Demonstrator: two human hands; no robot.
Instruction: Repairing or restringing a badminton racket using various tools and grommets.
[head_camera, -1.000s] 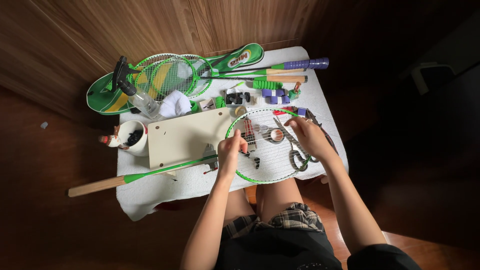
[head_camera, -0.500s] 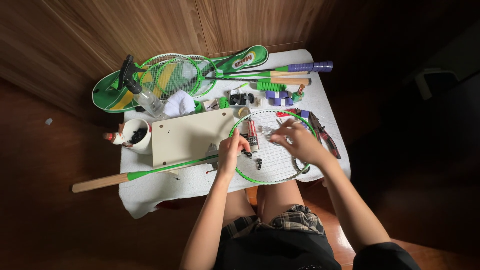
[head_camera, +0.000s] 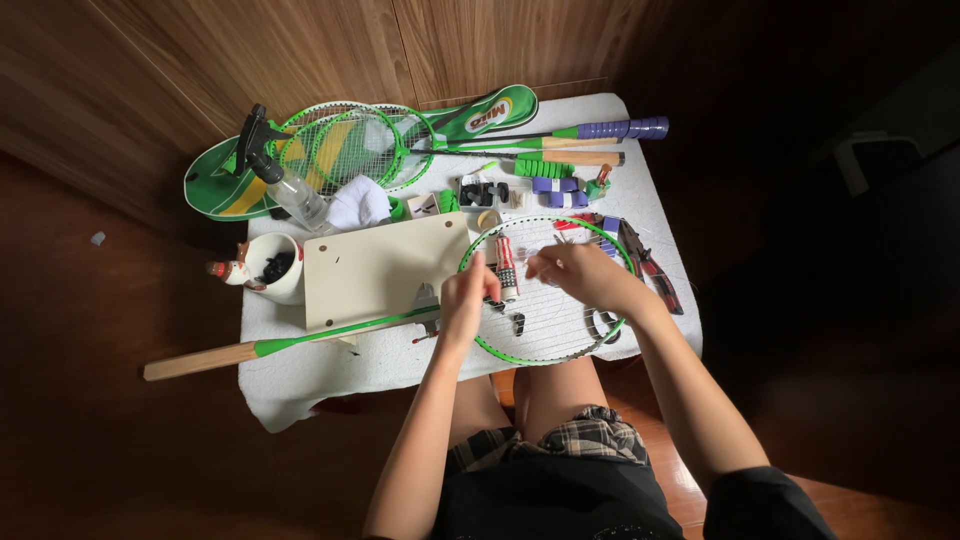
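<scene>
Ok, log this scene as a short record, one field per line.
Surface: small table under a white cloth
Left hand: on the green racket head, near its throat
Right hand: over the strings, fingers pinched; what they pinch is too small to tell
Beside racket: cream board, white cup, spray bottle
Far edge: more green rackets
</scene>
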